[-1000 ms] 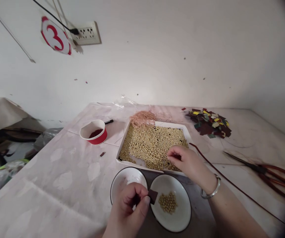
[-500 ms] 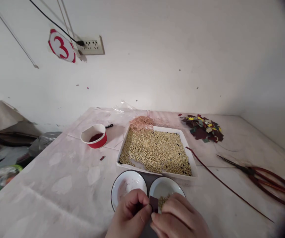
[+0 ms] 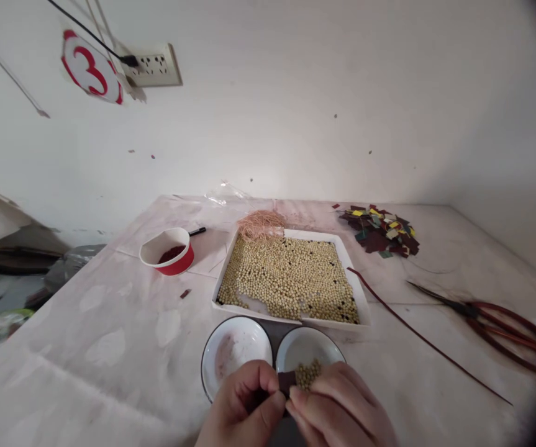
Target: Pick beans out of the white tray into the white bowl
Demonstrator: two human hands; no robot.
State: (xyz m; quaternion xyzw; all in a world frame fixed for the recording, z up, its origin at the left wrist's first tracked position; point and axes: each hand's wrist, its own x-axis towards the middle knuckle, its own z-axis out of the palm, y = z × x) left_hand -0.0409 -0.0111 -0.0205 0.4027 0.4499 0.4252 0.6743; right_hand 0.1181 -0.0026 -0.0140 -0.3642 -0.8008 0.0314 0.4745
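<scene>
My left hand (image 3: 249, 403) pinches the left side of a small dark maroon piece (image 3: 287, 380), which looks like sheet or leather. My right hand (image 3: 342, 406) is closed at the piece's lower right, thumb and fingertips pressed together. Both hands are over the near rims of two white bowls. The left bowl (image 3: 237, 338) has pinkish smears inside; the right bowl (image 3: 298, 344) holds a small heap of greenish-yellow beads (image 3: 308, 372). Just beyond them, a white tray (image 3: 361, 304) is spread with pale yellow beads (image 3: 290, 273) and a few dark ones.
A red-and-white paper cup (image 3: 177, 264) with dark red bits stands left, a black pen (image 3: 197, 231) behind it. Pinkish threads (image 3: 261, 225) lie on the tray's back corner. Scraps (image 3: 382, 233) are heaped back right. A dark red strip (image 3: 417, 332) and scissors (image 3: 495, 323) lie right.
The view has shifted slightly, so the table things sit a little higher and more left. The maroon piece is tilted lower between my fingers, and more of the beads in the right bowl show.
</scene>
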